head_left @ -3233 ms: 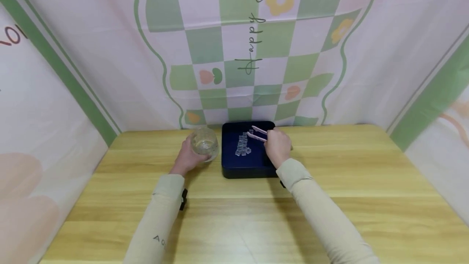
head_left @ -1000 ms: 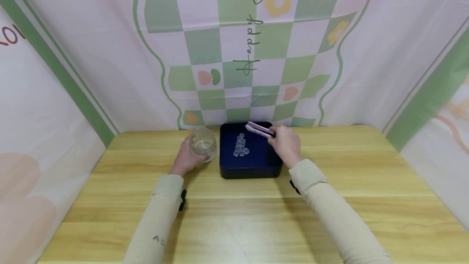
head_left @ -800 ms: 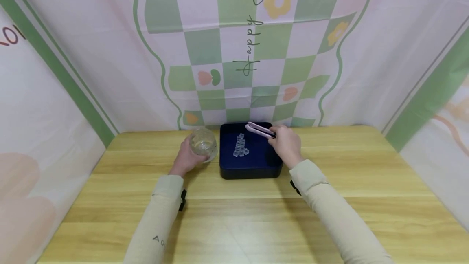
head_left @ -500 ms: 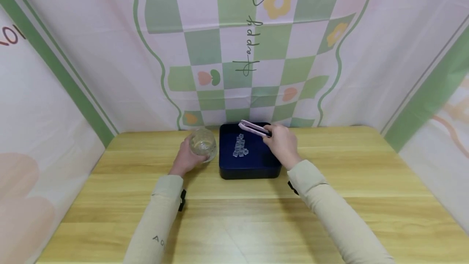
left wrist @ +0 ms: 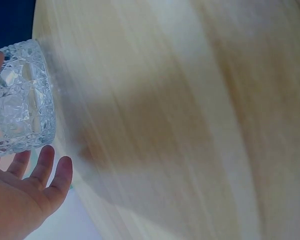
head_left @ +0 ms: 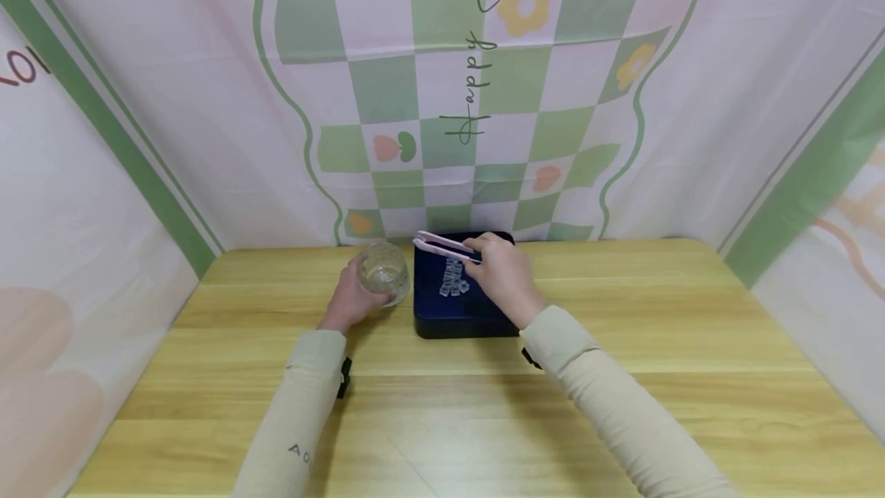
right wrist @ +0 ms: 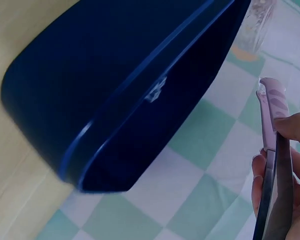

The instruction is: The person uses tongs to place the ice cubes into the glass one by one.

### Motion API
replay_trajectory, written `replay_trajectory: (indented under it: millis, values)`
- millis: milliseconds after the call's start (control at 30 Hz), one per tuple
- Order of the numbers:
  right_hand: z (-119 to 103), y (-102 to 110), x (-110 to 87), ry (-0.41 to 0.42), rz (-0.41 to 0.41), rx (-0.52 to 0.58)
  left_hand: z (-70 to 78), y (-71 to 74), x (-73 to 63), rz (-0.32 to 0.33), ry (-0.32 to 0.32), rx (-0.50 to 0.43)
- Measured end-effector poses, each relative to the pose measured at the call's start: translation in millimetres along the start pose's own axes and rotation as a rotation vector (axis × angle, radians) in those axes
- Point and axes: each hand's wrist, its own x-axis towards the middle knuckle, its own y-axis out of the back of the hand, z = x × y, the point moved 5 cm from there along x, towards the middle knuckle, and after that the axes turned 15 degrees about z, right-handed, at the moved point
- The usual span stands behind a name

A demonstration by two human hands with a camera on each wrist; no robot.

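My left hand (head_left: 354,300) holds a clear patterned glass (head_left: 384,271) on the table, left of a dark blue box (head_left: 465,327). In the left wrist view its fingers (left wrist: 42,167) lie along the glass (left wrist: 20,102). My right hand (head_left: 506,273) grips pale pink-tipped tongs (head_left: 442,245) above the box, their tips near its left back corner. The right wrist view shows a small clear piece (right wrist: 262,86) between the nearly closed tongs tips. Several small clear pieces (head_left: 452,280) lie in the box; my right hand and the tongs hide part of it.
The wooden table (head_left: 429,421) reaches back to a checkered fabric backdrop (head_left: 449,198) just behind the box. Fabric side panels (head_left: 104,214) stand to the left and right.
My right hand first drew back from the pieces as the tongs closed, then carried them left across the box toward the glass. My left hand and the glass have stayed in place.
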Motion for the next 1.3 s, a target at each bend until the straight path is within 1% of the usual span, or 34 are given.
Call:
replay_trajectory:
  millis: [167, 333, 433, 567, 700, 867, 1000, 1300]
  values:
    - [-15, -4, -1.5, 0.036, -0.001, -0.006, 0.6, 0.1, -0.6, 0.002, -0.006, -0.013]
    - [-29, -10, -4.0, 0.06, -0.02, 0.007, 1.8, -0.4, 0.0, 0.004, -0.039, -0.04]
    - [-35, -14, -6.6, 0.066, -0.041, 0.02, 1.7, -0.9, 0.3, 0.001, -0.043, -0.055]
    - [-42, -19, -10.4, 0.082, -0.045, 0.028, 2.7, -1.2, 0.4, 0.001, -0.054, -0.072]
    - [-45, -23, -13.3, 0.096, -0.051, 0.02, 4.2, -0.9, 0.4, 0.003, -0.076, -0.082]
    - [-44, -27, -15.7, 0.099, -0.059, 0.017, 4.1, -0.1, 0.5, 0.001, -0.073, -0.078]
    - [-44, -28, -16.7, 0.102, -0.056, 0.023, 3.3, -0.8, 1.8, -0.002, -0.079, -0.076]
    - [-45, -27, -17.3, 0.107, -0.063, 0.022, 5.5, 0.5, 2.9, 0.013, -0.115, -0.067]
